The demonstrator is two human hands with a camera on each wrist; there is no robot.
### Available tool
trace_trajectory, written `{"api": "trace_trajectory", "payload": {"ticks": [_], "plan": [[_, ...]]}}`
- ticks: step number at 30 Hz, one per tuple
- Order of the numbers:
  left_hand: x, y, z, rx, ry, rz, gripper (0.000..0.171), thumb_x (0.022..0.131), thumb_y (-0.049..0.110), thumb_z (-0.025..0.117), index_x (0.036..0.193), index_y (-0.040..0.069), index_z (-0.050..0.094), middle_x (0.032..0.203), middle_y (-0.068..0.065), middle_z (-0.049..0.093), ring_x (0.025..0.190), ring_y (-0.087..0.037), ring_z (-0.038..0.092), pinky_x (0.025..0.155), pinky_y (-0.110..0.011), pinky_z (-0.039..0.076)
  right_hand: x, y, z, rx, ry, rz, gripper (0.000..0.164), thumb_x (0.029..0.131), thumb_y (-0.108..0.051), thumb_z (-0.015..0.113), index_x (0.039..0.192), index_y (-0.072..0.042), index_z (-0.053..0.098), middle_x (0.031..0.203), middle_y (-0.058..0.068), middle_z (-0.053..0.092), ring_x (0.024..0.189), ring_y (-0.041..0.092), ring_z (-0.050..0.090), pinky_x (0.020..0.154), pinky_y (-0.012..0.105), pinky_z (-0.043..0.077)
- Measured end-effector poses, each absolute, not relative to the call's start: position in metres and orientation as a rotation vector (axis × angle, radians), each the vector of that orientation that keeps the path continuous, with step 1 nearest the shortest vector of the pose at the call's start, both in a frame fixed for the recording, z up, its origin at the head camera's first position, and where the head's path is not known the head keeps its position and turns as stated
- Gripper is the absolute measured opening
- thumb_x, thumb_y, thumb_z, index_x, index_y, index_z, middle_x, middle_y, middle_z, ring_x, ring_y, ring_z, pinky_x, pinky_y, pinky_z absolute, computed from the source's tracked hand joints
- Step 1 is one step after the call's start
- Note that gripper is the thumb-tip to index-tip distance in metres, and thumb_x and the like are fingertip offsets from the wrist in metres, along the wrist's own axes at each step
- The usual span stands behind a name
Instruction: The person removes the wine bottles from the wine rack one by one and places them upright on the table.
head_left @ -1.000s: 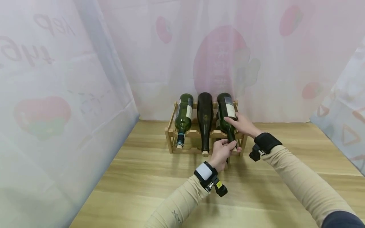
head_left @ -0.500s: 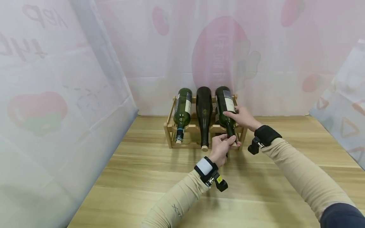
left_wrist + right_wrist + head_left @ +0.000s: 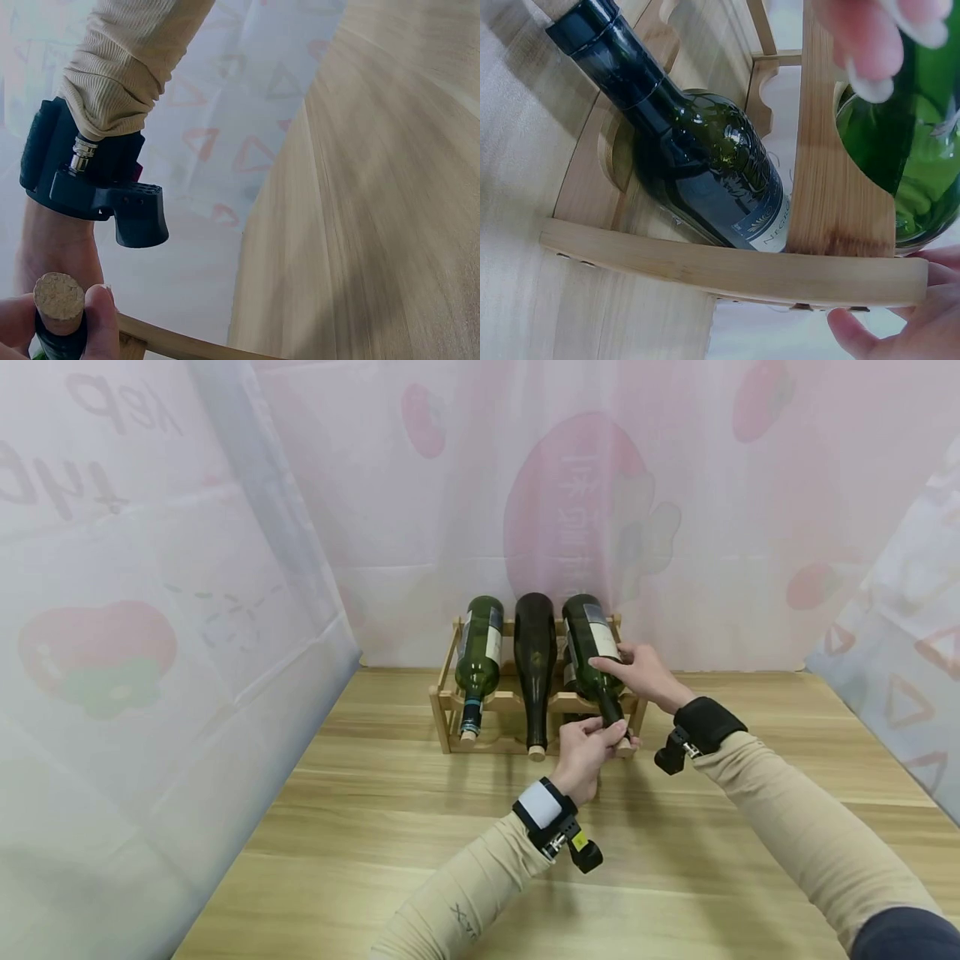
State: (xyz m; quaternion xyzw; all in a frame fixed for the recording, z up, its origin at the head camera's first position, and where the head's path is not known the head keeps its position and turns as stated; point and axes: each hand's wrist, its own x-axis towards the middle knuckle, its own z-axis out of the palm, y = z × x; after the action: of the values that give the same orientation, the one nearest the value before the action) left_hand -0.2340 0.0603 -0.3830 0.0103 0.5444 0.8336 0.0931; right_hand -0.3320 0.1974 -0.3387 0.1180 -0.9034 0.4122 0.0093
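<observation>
Three corked wine bottles lie neck-forward on the upper tier of a wooden wine rack (image 3: 510, 701). My right hand (image 3: 647, 677) grips the body of the rightmost green bottle (image 3: 592, 639) from its right side. At that bottle's neck, my left hand (image 3: 581, 760) pinches just behind the cork. The left wrist view shows the cork (image 3: 58, 298) between thumb and finger. Left of it lie a dark bottle (image 3: 535, 647) and a green bottle (image 3: 478, 652), both untouched. Underneath, the right wrist view shows another wine bottle (image 3: 705, 161) in the lower tier.
The rack stands on a wood-grain table (image 3: 337, 827), near its back edge. A pale printed curtain (image 3: 420, 527) hangs behind, with more cloth at both sides. Black camera straps (image 3: 705, 727) circle both wrists.
The neck of the rightmost bottle has swung slightly right, and its cork shows more plainly. Both hands keep their hold. The head view has shifted a little.
</observation>
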Motion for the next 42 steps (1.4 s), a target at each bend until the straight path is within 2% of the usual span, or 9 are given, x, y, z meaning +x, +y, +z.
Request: {"api": "trace_trajectory", "payload": {"ticks": [4,9,16,20,23,25,27,32,42], "plan": [[-0.231,0.058,-0.382,0.048,1.639,2.461,0.025,0.09,0.008,0.067,0.108,-0.009,0.067,0.104,-0.033,0.067,0.072,-0.016,0.072,0.088,-0.038,0.059,-0.329,0.199,-0.337,0.357,-2.819,1.324,0.051,0.093,-0.054,0.056,0.11,-0.006,0.057,0.079,0.004,0.046,0.07,0.02,0.041,0.064,0.031,0.034],[-0.228,0.057,-0.38,0.083,1.641,2.461,0.028,0.089,0.009,0.068,0.11,-0.009,0.067,0.102,-0.029,0.07,0.077,-0.021,0.074,0.09,-0.042,0.057,-0.326,0.202,-0.335,0.343,-2.818,1.404,0.06,0.092,-0.056,0.056,0.125,-0.006,0.055,0.06,-0.003,0.033,0.052,0.014,0.033,0.052,0.028,0.031],[-0.227,0.059,-0.377,0.133,1.657,2.467,0.031,0.087,0.009,0.071,0.112,-0.01,0.066,0.104,-0.03,0.069,0.074,-0.018,0.074,0.081,-0.034,0.061,-0.321,0.209,-0.33,0.336,-2.836,1.451,0.082,0.092,-0.057,0.054,0.151,-0.006,0.03,0.058,-0.005,0.035,0.049,0.012,0.033,0.051,0.028,0.032],[-0.224,0.06,-0.376,0.125,1.674,2.462,0.031,0.086,0.01,0.072,0.111,-0.008,0.067,0.101,-0.028,0.07,0.073,-0.017,0.074,0.08,-0.032,0.061,-0.317,0.21,-0.328,0.348,-2.83,1.439,0.081,0.093,-0.056,0.054,0.15,-0.004,0.03,0.103,0.014,0.064,0.067,0.02,0.044,0.064,0.033,0.035],[-0.222,0.06,-0.375,0.123,1.674,2.463,0.029,0.086,0.011,0.072,0.109,-0.006,0.069,0.098,-0.024,0.072,0.075,-0.019,0.074,0.079,-0.031,0.061,-0.313,0.211,-0.328,0.357,-2.807,1.476,0.08,0.093,-0.056,0.054,0.149,-0.003,0.032,0.145,0.023,0.045,0.103,0.031,0.055,0.085,0.038,0.044],[-0.221,0.061,-0.374,0.126,1.67,2.459,0.028,0.086,0.011,0.073,0.108,-0.005,0.069,0.097,-0.022,0.073,0.075,-0.02,0.075,0.079,-0.031,0.061,-0.311,0.212,-0.329,0.36,-2.796,1.506,0.081,0.093,-0.055,0.054,0.149,-0.003,0.031,0.149,0.023,0.041,0.128,0.036,0.047,0.101,0.046,0.043],[-0.22,0.061,-0.374,0.137,1.657,2.459,0.026,0.086,0.01,0.073,0.107,-0.004,0.07,0.097,-0.023,0.073,0.075,-0.021,0.075,0.081,-0.034,0.061,-0.31,0.213,-0.328,0.351,-2.794,1.514,0.082,0.092,-0.056,0.055,0.149,-0.002,0.032,0.149,0.023,0.041,0.136,0.038,0.04,0.108,0.052,0.04],[-0.217,0.061,-0.37,0.178,1.629,2.469,0.022,0.086,0.008,0.072,0.104,-0.004,0.071,0.1,-0.025,0.072,0.071,-0.015,0.074,0.087,-0.041,0.058,-0.307,0.214,-0.325,0.337,-2.789,1.499,0.083,0.092,-0.057,0.054,0.15,-0.001,0.03,0.15,0.024,0.038,0.139,0.039,0.036,0.11,0.055,0.038],[-0.211,0.062,-0.363,0.181,1.624,2.464,0.021,0.087,0.007,0.071,0.104,-0.005,0.07,0.099,-0.026,0.071,0.07,-0.014,0.073,0.082,-0.034,0.061,-0.303,0.213,-0.321,0.325,-2.747,1.534,0.08,0.092,-0.054,0.056,0.149,-0.003,0.032,0.142,0.027,0.048,0.134,0.039,0.044,0.11,0.053,0.04]]}}
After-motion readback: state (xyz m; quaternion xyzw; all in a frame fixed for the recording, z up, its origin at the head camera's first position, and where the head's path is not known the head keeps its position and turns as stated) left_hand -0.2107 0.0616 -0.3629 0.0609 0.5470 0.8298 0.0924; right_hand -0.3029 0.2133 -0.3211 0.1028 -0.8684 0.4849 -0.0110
